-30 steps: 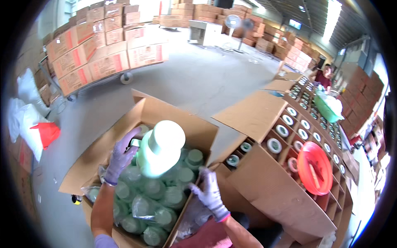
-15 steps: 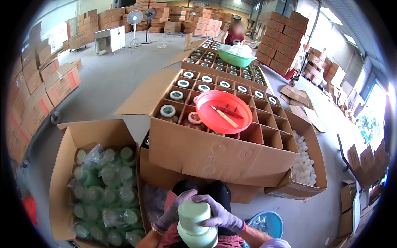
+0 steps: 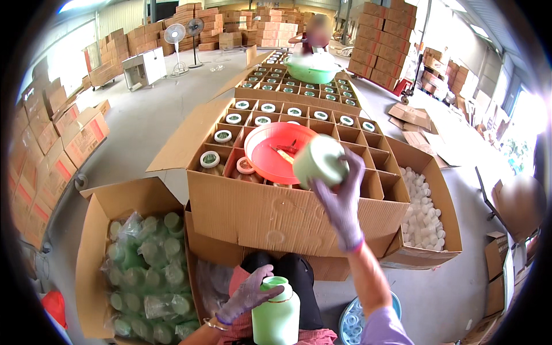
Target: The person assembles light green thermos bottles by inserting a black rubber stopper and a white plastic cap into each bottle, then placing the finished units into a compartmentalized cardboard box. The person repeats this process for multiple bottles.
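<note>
L hand (image 3: 250, 294), gloved, has fingers closed round the neck of a pale-green wide-mouth jar (image 3: 277, 319); jar's upright in the lap, mouth up & uncovered. Prob. gripped at the neck bec. it's narrower than the body, w/ the lap as a prop so one hand will do.

R hand (image 3: 344, 208), also gloved, is raised at the front edge of the divided carton (image 3: 276, 221), grasping a pale-green cup-shaped lid (image 3: 322, 161), prob. the jar's. Fingers wrap its side, likely bec. it's too wide to pinch. Lid's blurred, overlaps R rim of the red basin (image 3: 256, 167); can't tell if touching.

Red basin sits on the carton's dividers nr the front edge, w/ a yellow-handled tool (image 3: 284, 155) inside, prob. for easy reach. White-rimmed jars (image 3: 210, 159) fill cells along L & back edges, one per cell, presumably to stop knocking.

Off the divided carton's front L corner: open carton (image 3: 92, 259) of green bottles (image 3: 152, 253), some in clear plastic. Along its R edge: carton of white caps (image 3: 422, 215). Blue basin (image 3: 398, 307) w/ clear rings is on the floor by the R forearm.
</note>
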{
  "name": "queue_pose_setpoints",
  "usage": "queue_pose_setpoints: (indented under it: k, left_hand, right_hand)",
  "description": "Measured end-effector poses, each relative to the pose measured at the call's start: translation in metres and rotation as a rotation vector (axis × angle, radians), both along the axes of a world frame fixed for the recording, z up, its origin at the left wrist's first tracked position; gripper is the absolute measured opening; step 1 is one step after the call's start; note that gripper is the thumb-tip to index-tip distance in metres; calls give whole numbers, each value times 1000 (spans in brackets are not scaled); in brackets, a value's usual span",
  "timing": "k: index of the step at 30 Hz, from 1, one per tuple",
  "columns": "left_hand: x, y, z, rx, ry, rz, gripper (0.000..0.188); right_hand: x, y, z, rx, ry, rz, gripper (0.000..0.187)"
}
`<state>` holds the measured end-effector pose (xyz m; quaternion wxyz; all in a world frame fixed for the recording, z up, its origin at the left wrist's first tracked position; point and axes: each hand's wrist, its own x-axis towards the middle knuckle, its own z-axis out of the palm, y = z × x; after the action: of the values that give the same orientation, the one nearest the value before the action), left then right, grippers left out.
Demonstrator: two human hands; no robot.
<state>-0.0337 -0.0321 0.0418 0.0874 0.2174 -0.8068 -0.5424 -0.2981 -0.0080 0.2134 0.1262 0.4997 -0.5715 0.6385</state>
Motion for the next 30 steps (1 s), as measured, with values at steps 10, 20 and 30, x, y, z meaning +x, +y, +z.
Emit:
queue_pose_setpoints:
  k: [10,20,30]
  left_hand:
    - [-7,9,4,489,-134,54,69]
    - [53,-29,156,-27,311,170,75]
    - [52,-28,93,-166,390,352,89]
  right_hand:
    - [-100,-129,-2,532,637,-533,48]
    - [-81,-142,-43,1035,1041,-278,31]
    - [11,-30,10,496,-125,403,15]
